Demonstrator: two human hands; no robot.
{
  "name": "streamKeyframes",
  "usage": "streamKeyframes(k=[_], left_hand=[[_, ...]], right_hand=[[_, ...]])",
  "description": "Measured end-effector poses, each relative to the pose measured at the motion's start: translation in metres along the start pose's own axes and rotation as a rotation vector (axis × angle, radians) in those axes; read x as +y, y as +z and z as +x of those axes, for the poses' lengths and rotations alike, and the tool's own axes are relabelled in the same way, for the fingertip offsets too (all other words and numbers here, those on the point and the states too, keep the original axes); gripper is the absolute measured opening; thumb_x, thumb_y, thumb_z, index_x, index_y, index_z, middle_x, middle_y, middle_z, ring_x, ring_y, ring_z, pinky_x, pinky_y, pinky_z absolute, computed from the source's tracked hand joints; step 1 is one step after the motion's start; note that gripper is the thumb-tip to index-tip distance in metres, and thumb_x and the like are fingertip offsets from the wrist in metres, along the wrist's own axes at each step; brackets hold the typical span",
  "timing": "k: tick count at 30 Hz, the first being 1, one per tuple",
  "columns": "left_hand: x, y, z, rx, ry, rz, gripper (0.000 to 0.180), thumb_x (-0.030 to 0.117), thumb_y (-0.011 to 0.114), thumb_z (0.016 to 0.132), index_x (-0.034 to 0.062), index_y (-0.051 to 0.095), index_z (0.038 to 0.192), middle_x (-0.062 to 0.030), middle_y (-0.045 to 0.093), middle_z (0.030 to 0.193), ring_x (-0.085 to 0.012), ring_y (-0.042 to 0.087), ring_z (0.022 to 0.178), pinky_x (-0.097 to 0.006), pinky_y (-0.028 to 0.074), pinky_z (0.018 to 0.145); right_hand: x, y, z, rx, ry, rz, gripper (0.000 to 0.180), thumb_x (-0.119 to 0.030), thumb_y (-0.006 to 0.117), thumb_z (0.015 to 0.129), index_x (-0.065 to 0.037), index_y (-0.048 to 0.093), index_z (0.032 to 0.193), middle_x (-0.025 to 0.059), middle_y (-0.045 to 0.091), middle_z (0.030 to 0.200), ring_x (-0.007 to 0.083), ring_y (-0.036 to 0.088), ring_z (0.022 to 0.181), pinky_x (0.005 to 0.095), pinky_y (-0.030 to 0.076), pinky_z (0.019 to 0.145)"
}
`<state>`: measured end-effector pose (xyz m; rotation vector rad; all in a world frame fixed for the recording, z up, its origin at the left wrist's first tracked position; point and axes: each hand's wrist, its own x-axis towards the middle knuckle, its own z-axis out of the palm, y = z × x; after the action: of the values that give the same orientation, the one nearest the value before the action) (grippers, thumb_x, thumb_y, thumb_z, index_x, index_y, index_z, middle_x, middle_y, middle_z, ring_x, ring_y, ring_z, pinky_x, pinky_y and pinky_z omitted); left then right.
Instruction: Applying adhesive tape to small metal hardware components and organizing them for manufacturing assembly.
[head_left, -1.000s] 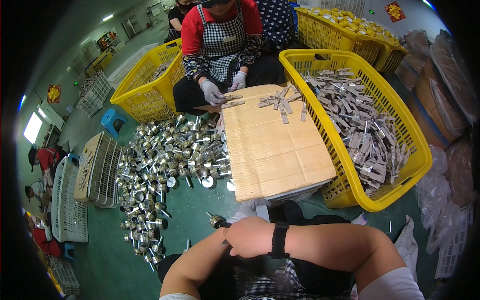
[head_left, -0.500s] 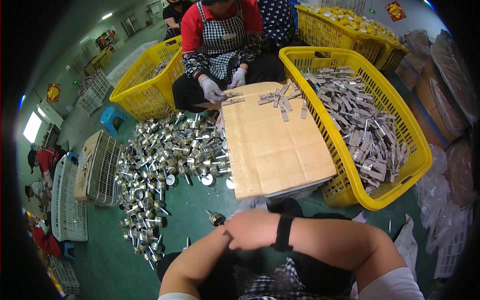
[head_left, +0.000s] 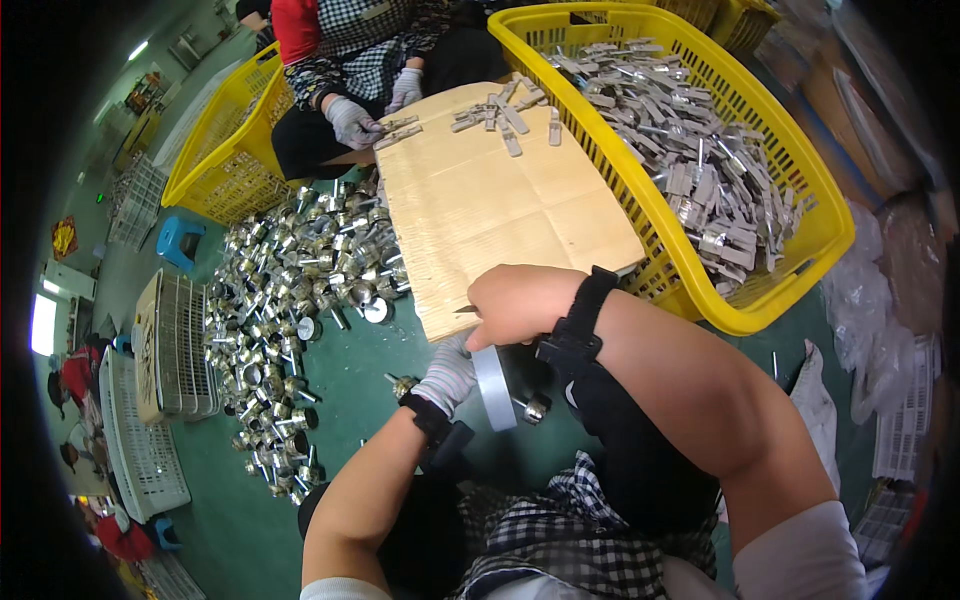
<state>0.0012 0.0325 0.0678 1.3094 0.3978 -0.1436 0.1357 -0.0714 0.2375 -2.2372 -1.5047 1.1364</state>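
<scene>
Band (head_left: 496,390), silver-grey, beside gloved left hand (head_left: 447,374) and bare right hand (head_left: 520,306)

Change: half a second ago the right hand lay across the left wrist, hiding most of the glove; it now stands up and forward, over the near edge of the cardboard-covered tabletop (head_left: 510,225). The whole view has shifted too.

Right hand: fingers closed in a pinch on a dark pointed piece (head_left: 466,309), perhaps a blade.

Left hand: striped white glove, fingertips hidden at the right hand; whether they grip cannot be told.

Band: just right of the glove, its upper end under the right hand's fingers, its length over the green floor (head_left: 365,395). Possibly a tape roll seen edge-on; which hand bears it is unclear.

Meaning, as judged: glove and band are exposed, the dark piece stands clear of the band, and the handwork looks unfinished.

Surroundings: single metal cup with stem (head_left: 537,408), near the band; heap of like cups (head_left: 330,255), left of the tabletop; yellow basket (head_left: 745,320) of grey clip-like pieces (head_left: 715,195), right.
</scene>
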Motion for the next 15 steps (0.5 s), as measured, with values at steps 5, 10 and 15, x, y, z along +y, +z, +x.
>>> streamKeyframes(k=[5,10,15], left_hand=[[-0.016,-0.008,0.001,0.053,0.076,-0.054,0.02,0.018,0.064,0.08,0.004,0.061,0.094,-0.0037,0.062,0.084,-0.01,0.056,0.078,-0.026,0.047,0.068],[-0.028,-0.019,0.007,0.056,-0.005,-0.11,0.023,0.017,0.068,0.076,0.0044,0.063,0.094,-0.0048,0.063,0.088,-0.0138,0.058,0.081,-0.028,0.046,0.074],[-0.038,0.021,0.021,-0.025,0.371,0.582,0.021,0.015,0.062,0.076,0.0038,0.059,0.094,-0.0084,0.059,0.089,-0.019,0.054,0.075,-0.028,0.047,0.071]], right_hand=[[-0.005,0.003,-0.005,0.057,-0.108,-0.02,0.039,-0.03,0.065,0.075,0.009,0.062,0.078,0.0233,0.061,0.073,0.0358,0.061,0.072,0.0392,0.048,0.066],[-0.002,0.004,-0.009,0.174,-0.19,-0.047,0.039,-0.032,0.067,0.071,0.006,0.064,0.08,0.0235,0.062,0.079,0.0366,0.061,0.079,0.0403,0.048,0.07],[-0.024,0.029,0.03,0.274,-0.285,-0.172,0.02,-0.022,0.053,0.069,-0.011,0.069,0.074,0.0118,0.065,0.077,0.0268,0.063,0.073,0.038,0.051,0.064]])
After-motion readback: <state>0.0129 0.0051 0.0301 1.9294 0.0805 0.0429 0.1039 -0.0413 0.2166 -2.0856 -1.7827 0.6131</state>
